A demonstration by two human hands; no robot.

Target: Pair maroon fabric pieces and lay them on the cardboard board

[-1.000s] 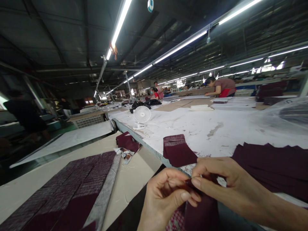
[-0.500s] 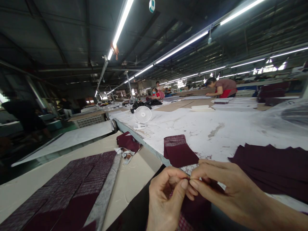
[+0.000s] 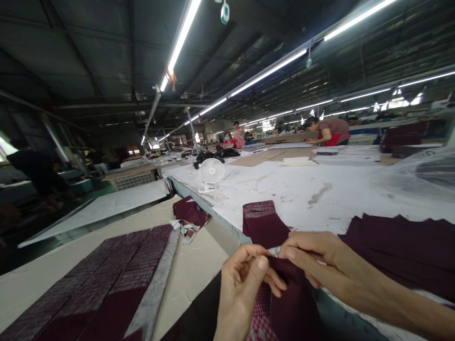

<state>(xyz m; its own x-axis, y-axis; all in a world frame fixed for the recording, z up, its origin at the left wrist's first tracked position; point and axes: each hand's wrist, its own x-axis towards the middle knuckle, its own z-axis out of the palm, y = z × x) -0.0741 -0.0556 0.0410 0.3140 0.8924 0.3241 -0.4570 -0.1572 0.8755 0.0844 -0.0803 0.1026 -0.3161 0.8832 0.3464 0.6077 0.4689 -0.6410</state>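
Cloth [image 3: 293, 303] is pinched in narrow grips by the left hand [image 3: 243, 284] and right hand [image 3: 329, 263], which have just drawn apart, leaving its upper edge exposed between them.

"Held maroon cloth [image 3: 293, 303]?"
"Lower end cut by the bottom edge — we cannot follow it."
"Maroon stack [image 3: 401, 251]?"
"Cropped at right. Far workers [image 3: 239, 137] — too small for us to detail."

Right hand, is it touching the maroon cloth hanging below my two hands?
Touching. The head view shows the right hand with its thumb and fingertips at the upper edge of the maroon cloth, no gap between.
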